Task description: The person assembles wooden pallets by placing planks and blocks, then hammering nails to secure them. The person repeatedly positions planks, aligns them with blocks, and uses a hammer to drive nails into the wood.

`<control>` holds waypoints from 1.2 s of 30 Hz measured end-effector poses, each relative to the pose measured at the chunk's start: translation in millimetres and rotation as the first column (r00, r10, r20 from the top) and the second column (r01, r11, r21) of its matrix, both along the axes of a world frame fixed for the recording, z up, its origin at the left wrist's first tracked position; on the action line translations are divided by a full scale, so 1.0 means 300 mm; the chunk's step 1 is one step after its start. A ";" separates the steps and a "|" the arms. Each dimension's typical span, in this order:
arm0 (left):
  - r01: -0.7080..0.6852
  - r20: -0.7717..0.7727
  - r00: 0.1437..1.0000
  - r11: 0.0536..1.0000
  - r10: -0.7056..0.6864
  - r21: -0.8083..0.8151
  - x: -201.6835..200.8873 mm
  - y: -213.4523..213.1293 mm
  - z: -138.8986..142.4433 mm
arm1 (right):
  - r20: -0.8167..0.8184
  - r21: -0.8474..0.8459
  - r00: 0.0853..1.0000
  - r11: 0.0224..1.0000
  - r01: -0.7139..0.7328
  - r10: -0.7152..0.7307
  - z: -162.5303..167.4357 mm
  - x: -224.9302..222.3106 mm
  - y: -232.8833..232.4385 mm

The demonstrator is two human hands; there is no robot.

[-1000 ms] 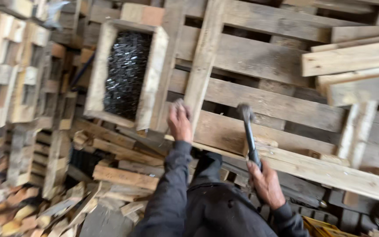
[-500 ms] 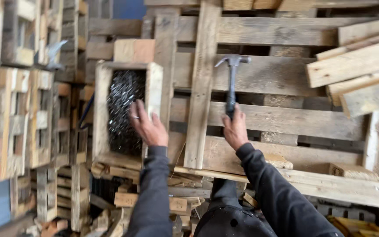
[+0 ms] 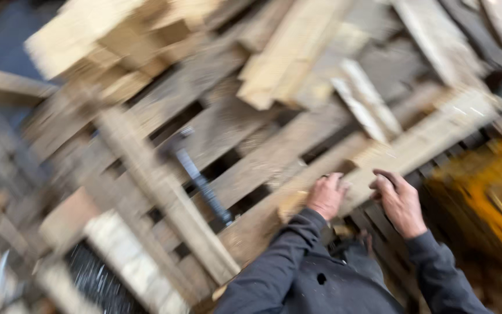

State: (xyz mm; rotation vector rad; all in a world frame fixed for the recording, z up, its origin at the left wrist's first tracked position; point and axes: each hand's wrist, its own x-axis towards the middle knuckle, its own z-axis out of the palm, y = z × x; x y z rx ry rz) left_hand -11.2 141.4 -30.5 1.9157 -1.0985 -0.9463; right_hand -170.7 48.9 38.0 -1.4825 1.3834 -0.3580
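We press our left hand (image 3: 325,196) and right hand (image 3: 398,200), fingers curled, on a pale wooden pallet board (image 3: 379,160); a dark-handled steel hammer (image 3: 198,177) lies apart, nearby.

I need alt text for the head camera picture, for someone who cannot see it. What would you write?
Blurred view down at a person's left hand and right hand, both resting on a plank at the near edge of a wooden pallet. A hammer lies on the pallet to their left, held by neither hand. A box of nails sits at lower left.
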 end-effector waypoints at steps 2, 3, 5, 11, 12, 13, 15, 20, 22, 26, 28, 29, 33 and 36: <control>0.180 -0.039 0.984 0.947 -0.176 0.266 -0.084 -0.063 -0.042 | 0.035 0.020 0.988 0.988 0.153 -0.153 -0.065 -0.209 0.012; 0.187 0.019 0.979 0.929 -0.203 0.318 -0.103 -0.081 -0.058 | 0.058 0.028 0.975 0.977 0.213 -0.214 -0.099 -0.294 0.030; 0.331 -0.024 0.941 0.906 -0.337 0.262 -0.121 -0.105 -0.067 | 0.074 0.193 0.889 0.881 0.432 -0.452 -0.163 -0.402 0.099; 0.114 0.060 0.989 0.965 -0.132 0.236 -0.153 0.052 0.096 | 0.107 0.492 0.839 0.761 0.422 -0.534 -0.221 -0.481 0.334; 0.082 0.064 0.993 0.976 -0.097 0.201 -0.173 0.112 0.127 | 0.208 0.542 0.863 0.788 0.290 -0.461 -0.207 -0.497 0.364; 0.087 -0.013 0.996 0.951 -0.086 0.296 -0.185 0.169 0.153 | 0.312 0.575 0.864 0.802 0.161 -0.396 -0.184 -0.522 0.393; 0.073 0.076 0.994 0.990 -0.083 0.123 -0.273 0.259 0.163 | 0.323 0.508 0.941 0.858 -0.083 -0.100 -0.129 -0.584 0.453; 0.396 -0.169 0.907 0.918 -0.387 0.026 -0.618 0.284 0.065 | 0.409 0.532 0.835 0.840 0.109 -0.367 -0.045 -0.781 0.651; 0.558 -0.036 0.830 0.826 -0.557 0.077 -0.780 0.244 0.049 | 0.481 0.692 0.495 0.660 0.292 -0.724 -0.079 -0.868 0.702; 0.825 0.017 0.530 0.520 -0.848 0.221 -1.268 0.187 -0.024 | 0.367 0.827 -0.175 0.235 0.510 -0.914 -0.231 -1.161 0.797; 0.897 0.026 0.389 0.385 -0.921 0.215 -1.577 0.225 -0.073 | 0.356 0.798 -0.426 0.034 0.601 -0.832 -0.300 -1.363 0.864; 0.924 -0.045 0.342 0.328 -0.939 0.196 -1.706 0.256 -0.080 | 0.346 0.763 -0.437 -0.022 0.646 -0.831 -0.311 -1.462 0.915; 0.984 -0.187 0.161 0.145 -0.969 0.100 -2.230 0.390 -0.049 | 0.430 0.645 -0.507 -0.139 0.752 -0.747 -0.279 -1.883 1.118; 0.999 -0.315 0.049 0.047 -0.948 0.016 -2.591 0.406 0.049 | 0.397 0.390 -0.379 -0.221 0.894 -0.836 -0.212 -2.206 1.187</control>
